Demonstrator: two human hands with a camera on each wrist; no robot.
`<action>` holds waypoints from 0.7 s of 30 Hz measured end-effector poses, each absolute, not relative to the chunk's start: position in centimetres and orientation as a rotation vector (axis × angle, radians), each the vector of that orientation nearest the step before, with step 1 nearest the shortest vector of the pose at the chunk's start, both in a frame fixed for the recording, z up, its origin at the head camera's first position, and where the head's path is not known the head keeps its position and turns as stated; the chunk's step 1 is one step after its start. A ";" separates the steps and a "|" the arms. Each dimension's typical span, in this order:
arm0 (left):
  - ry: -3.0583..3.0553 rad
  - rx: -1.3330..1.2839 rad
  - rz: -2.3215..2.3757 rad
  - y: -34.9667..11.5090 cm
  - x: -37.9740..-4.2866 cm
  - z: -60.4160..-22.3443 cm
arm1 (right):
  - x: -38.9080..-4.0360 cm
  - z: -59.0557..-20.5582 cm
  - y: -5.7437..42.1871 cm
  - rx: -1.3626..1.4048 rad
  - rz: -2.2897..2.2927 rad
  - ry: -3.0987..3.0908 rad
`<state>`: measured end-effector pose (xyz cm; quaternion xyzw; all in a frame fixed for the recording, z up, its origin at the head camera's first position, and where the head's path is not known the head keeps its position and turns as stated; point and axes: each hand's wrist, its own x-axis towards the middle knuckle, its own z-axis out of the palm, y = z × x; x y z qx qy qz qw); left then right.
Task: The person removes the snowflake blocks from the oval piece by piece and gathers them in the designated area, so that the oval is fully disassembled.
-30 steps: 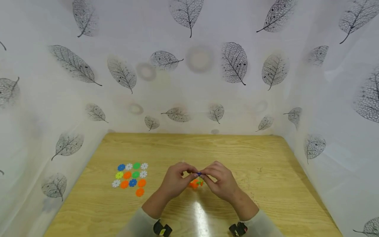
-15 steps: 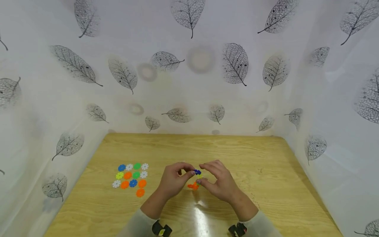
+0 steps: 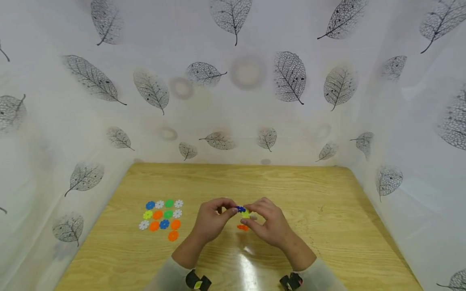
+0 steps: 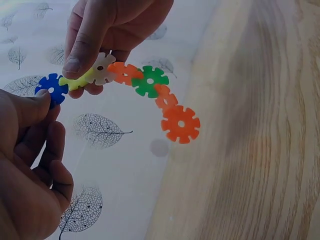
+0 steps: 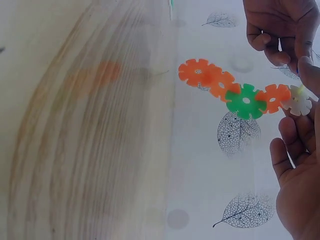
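Seems to be at the step of joining a blue disc (image 3: pixel 240 209) to the end of a chain (image 4: pixel 150 81) of toothed discs, held up above the table (image 3: pixel 309 184). Pinches the blue disc with the left hand (image 3: pixel 212 221) and grips the yellow disc (image 4: pixel 76 82) next to it with the right hand (image 3: pixel 272 223), leaving the white, orange and green part of the chain to extend beyond. Cannot tell the depth of the joint between blue and yellow. Probably calls next for setting both slots in line and pressing firmly, without twisting the joined pieces. Below, shows wood grain with a bright reflection (image 3: pixel 248 268) toward the near edge, and loose discs (image 3: pixel 157 214) lying flat in rough rows on the left. Is enclosed, behind and at both sides, by pale sheeting (image 3: pixel 233 113) with dark leaf prints (image 3: pixel 290 76).
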<state>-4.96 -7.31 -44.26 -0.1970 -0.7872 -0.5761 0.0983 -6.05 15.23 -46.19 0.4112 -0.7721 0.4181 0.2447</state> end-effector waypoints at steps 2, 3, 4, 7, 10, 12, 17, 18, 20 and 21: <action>-2.328 -0.574 -1.703 -7.5 -5.0 -44.1 | -6.1 -46.2 15.3 1.123 1.128 -2.105; -2.323 -0.555 -1.710 -7.6 -5.0 -44.0 | -6.1 -46.2 15.3 1.117 1.122 -2.109; -2.311 -0.527 -1.717 -7.9 -5.1 -43.8 | -6.1 -46.2 15.4 1.107 1.117 -2.114; -2.250 -0.422 -1.739 -8.9 -5.3 -43.2 | -6.0 -46.3 15.9 1.068 1.115 -2.133; -2.222 -0.346 -1.725 -10.1 -5.6 -42.5 | -5.9 -46.4 16.4 1.033 1.125 -2.141; -2.246 -0.330 -1.712 -10.7 -5.8 -42.4 | -6.0 -46.5 16.6 1.024 1.124 -2.149; -2.303 -0.269 -1.747 -11.9 -5.5 -42.6 | -5.9 -46.5 16.7 1.033 1.127 -2.151; -2.309 -0.252 -1.759 -12.1 -5.4 -42.7 | -5.9 -46.5 16.7 1.037 1.129 -2.147; -2.320 -0.215 -1.782 -12.7 -5.2 -42.8 | -5.9 -46.5 16.6 1.041 1.131 -2.144; -2.324 -0.201 -1.790 -13.0 -5.1 -42.9 | -5.9 -46.4 16.6 1.041 1.132 -2.145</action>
